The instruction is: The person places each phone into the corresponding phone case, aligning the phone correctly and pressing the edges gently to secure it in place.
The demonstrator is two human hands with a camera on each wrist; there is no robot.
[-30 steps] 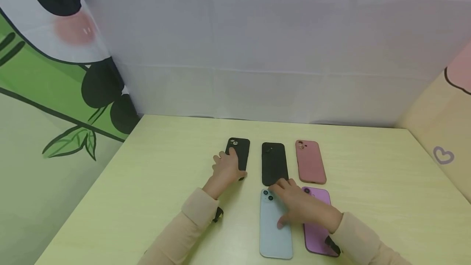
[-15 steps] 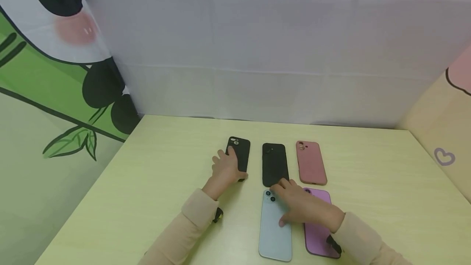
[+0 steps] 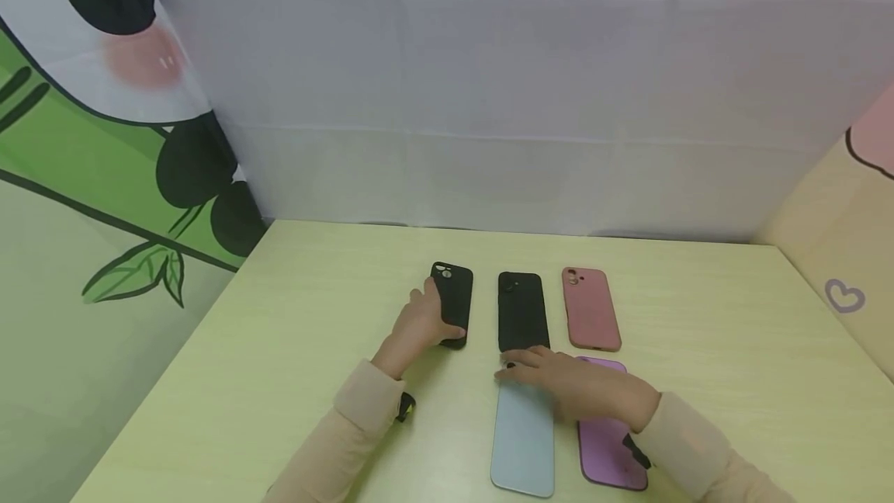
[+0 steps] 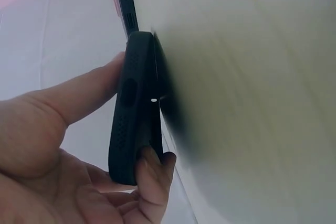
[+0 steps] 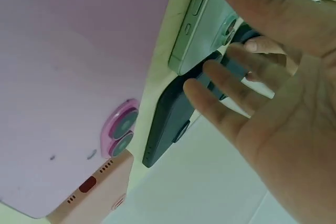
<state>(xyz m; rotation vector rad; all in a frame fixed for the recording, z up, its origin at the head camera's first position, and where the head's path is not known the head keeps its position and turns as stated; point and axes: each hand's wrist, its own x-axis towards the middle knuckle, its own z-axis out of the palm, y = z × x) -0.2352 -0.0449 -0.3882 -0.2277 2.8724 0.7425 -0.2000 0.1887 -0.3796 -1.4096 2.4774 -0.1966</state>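
My left hand (image 3: 419, 317) grips a black phone case (image 3: 457, 305) at the left of the back row. In the left wrist view the black case (image 4: 128, 108) is tilted up off the table, thumb on its outer face and fingertips curled under its lower edge. My right hand (image 3: 580, 385) hovers with fingers spread over the camera end of a light blue phone (image 3: 522, 441), partly covering it. The right wrist view shows that pale phone (image 5: 202, 30) beyond the fingers, with nothing gripped. A purple phone (image 3: 611, 452) lies partly beneath the right forearm.
A second black phone or case (image 3: 522, 309) lies in the middle of the back row, close to the right fingertips. To its right is a pink one (image 3: 591, 307). All rest on a pale wooden table (image 3: 321, 286) with a white wall (image 3: 503, 99) behind.
My right fingers have straightened and the hand has lifted from the light blue phone, its thumb now out of sight. My left hand has shifted slightly left with the black phone case.
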